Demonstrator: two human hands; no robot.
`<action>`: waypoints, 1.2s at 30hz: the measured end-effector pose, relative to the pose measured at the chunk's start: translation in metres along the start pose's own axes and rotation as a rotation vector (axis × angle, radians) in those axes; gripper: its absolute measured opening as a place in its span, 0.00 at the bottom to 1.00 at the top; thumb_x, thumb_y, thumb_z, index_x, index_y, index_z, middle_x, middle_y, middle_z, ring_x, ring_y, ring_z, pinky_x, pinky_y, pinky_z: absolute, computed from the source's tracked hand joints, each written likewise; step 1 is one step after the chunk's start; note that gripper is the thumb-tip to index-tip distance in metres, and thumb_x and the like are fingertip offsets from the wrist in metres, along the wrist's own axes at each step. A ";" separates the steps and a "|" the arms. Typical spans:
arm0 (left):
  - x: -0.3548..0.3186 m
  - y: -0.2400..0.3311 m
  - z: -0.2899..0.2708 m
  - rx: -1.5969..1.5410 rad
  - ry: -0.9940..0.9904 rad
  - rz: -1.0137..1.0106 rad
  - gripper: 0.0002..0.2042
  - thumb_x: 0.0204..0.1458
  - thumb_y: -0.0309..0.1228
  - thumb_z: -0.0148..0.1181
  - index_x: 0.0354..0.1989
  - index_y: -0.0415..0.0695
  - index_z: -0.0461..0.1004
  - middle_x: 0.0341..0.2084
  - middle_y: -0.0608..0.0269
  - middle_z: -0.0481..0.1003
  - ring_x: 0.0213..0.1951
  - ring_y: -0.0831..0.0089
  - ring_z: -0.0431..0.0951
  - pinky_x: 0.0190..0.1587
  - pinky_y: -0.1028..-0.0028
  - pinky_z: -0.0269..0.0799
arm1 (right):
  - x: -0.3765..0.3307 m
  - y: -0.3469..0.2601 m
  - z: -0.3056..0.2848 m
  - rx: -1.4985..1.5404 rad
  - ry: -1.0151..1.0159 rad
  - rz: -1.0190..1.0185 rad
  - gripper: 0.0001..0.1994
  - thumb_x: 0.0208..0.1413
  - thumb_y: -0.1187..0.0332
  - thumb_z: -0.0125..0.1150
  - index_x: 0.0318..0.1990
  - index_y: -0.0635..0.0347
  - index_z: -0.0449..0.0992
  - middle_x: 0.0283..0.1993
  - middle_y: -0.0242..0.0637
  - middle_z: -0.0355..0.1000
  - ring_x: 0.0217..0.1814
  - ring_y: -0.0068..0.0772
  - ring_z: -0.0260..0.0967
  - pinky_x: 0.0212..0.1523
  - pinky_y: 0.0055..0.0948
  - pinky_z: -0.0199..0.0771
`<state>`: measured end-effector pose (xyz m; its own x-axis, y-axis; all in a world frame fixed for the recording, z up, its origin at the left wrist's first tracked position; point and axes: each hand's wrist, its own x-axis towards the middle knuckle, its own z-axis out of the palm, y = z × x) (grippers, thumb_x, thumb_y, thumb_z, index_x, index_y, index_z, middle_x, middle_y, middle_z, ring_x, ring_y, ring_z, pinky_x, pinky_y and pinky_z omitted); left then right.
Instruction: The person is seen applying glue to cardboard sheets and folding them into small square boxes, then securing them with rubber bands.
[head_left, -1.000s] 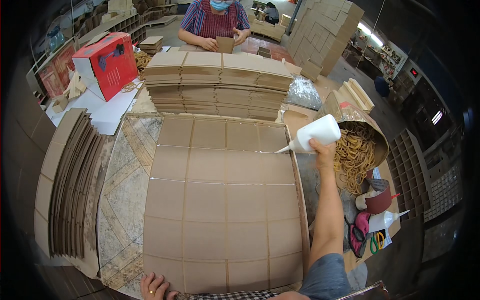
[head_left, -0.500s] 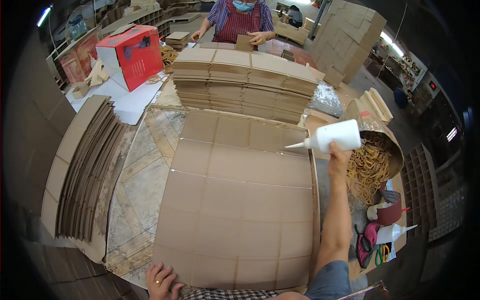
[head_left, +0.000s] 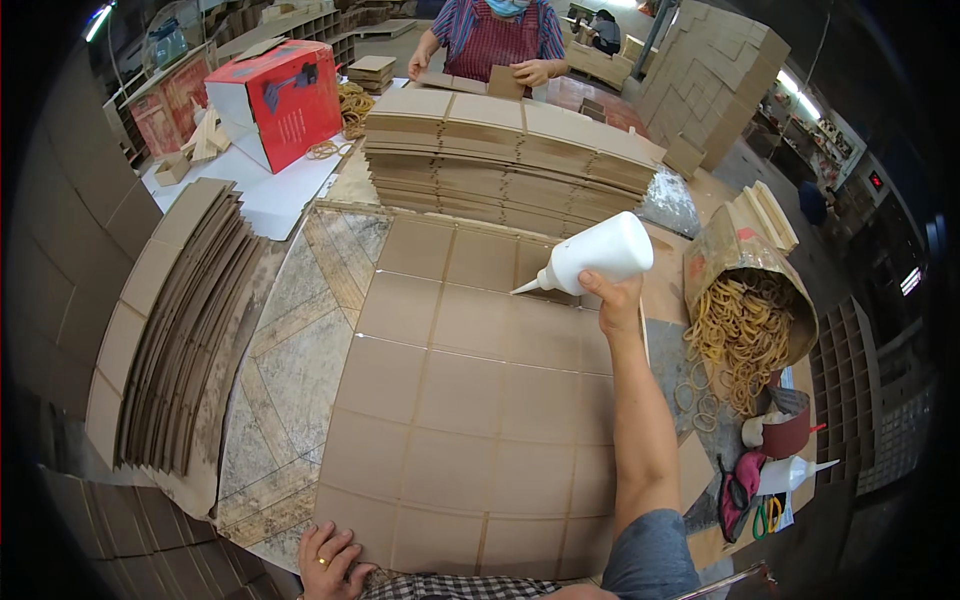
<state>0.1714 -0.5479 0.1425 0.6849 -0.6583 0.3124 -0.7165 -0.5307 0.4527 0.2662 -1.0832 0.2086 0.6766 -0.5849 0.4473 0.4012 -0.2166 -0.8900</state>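
A large brown cardboard sheet (head_left: 465, 400), scored into a grid of rectangles, lies on the worktable in front of me. Thin white glue lines run across two of its far seams. My right hand (head_left: 612, 300) is closed round a white squeeze bottle (head_left: 605, 252), tilted so that its pointed nozzle comes down at the farther glue line, right of the sheet's middle. At the near left corner of the sheet rests my left hand (head_left: 332, 562), fingers spread and nothing in them, a ring on one finger.
Stacked brown panels (head_left: 510, 150) stand beyond the sheet, and another stack (head_left: 180, 330) leans at the left. Rubber bands (head_left: 740, 325) spill from a tipped container at right. A second white bottle (head_left: 785, 476) lies near scissors (head_left: 768, 512). Across the table a person (head_left: 495, 45) handles small panels.
My right hand has moved left with the bottle, its nozzle now farther left along the far seam. My left hand stays at the near corner. The view has shifted slightly.
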 end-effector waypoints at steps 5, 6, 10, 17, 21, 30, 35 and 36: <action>-0.001 -0.002 0.002 0.008 0.006 0.006 0.20 0.36 0.46 0.69 0.31 0.44 0.74 0.36 0.56 0.75 0.47 0.49 0.71 0.50 0.46 0.62 | 0.000 0.005 -0.004 0.030 0.015 0.003 0.27 0.35 0.69 0.74 0.46 0.61 0.70 0.41 0.34 0.71 0.45 0.31 0.69 0.50 0.31 0.67; -0.001 -0.002 0.002 0.012 0.006 0.006 0.20 0.36 0.46 0.69 0.31 0.44 0.74 0.36 0.56 0.75 0.47 0.49 0.71 0.50 0.46 0.62 | 0.000 0.006 -0.007 0.027 0.017 0.000 0.26 0.35 0.70 0.74 0.45 0.61 0.70 0.40 0.34 0.72 0.44 0.31 0.69 0.48 0.31 0.68; 0.000 -0.003 0.003 0.009 0.025 0.027 0.20 0.36 0.46 0.69 0.30 0.44 0.74 0.36 0.56 0.74 0.46 0.49 0.71 0.49 0.47 0.62 | -0.001 0.001 -0.017 0.025 0.040 0.007 0.24 0.36 0.72 0.73 0.44 0.62 0.71 0.38 0.34 0.72 0.42 0.30 0.70 0.46 0.31 0.70; 0.002 -0.002 0.000 0.016 0.010 0.033 0.20 0.36 0.46 0.69 0.30 0.43 0.75 0.36 0.55 0.74 0.47 0.49 0.71 0.48 0.47 0.62 | -0.006 -0.001 -0.068 -0.015 0.146 -0.001 0.26 0.33 0.73 0.73 0.45 0.62 0.70 0.39 0.34 0.72 0.42 0.30 0.70 0.47 0.30 0.69; 0.002 0.001 0.000 0.003 0.010 0.012 0.20 0.36 0.45 0.70 0.31 0.42 0.75 0.37 0.55 0.74 0.48 0.49 0.70 0.50 0.46 0.61 | -0.014 -0.013 -0.116 -0.073 0.188 0.069 0.29 0.33 0.73 0.72 0.48 0.62 0.69 0.43 0.35 0.71 0.46 0.31 0.69 0.50 0.30 0.67; 0.010 0.014 -0.011 -0.053 -0.035 -0.052 0.17 0.37 0.39 0.69 0.33 0.43 0.75 0.40 0.55 0.73 0.50 0.49 0.69 0.53 0.47 0.59 | -0.041 -0.030 -0.160 0.175 0.421 -0.036 0.30 0.48 0.65 0.67 0.58 0.59 0.61 0.54 0.38 0.66 0.57 0.37 0.64 0.55 0.38 0.67; 0.019 0.018 -0.023 -0.028 -0.045 -0.011 0.16 0.39 0.36 0.68 0.37 0.45 0.76 0.42 0.59 0.73 0.51 0.53 0.69 0.54 0.51 0.61 | -0.065 -0.044 -0.068 0.517 0.363 0.139 0.32 0.51 0.53 0.64 0.60 0.54 0.58 0.57 0.36 0.64 0.58 0.42 0.64 0.51 0.50 0.72; 0.018 0.017 -0.024 -0.035 -0.030 0.004 0.15 0.39 0.36 0.68 0.37 0.46 0.76 0.42 0.59 0.73 0.51 0.53 0.69 0.54 0.52 0.62 | -0.070 -0.041 -0.042 0.553 0.359 0.176 0.32 0.51 0.53 0.64 0.60 0.54 0.58 0.57 0.37 0.64 0.58 0.42 0.65 0.51 0.50 0.72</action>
<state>0.1751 -0.5562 0.1757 0.6777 -0.6763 0.2887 -0.7135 -0.5097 0.4807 0.1761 -1.0658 0.2104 0.5518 -0.8188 0.1581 0.6255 0.2810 -0.7278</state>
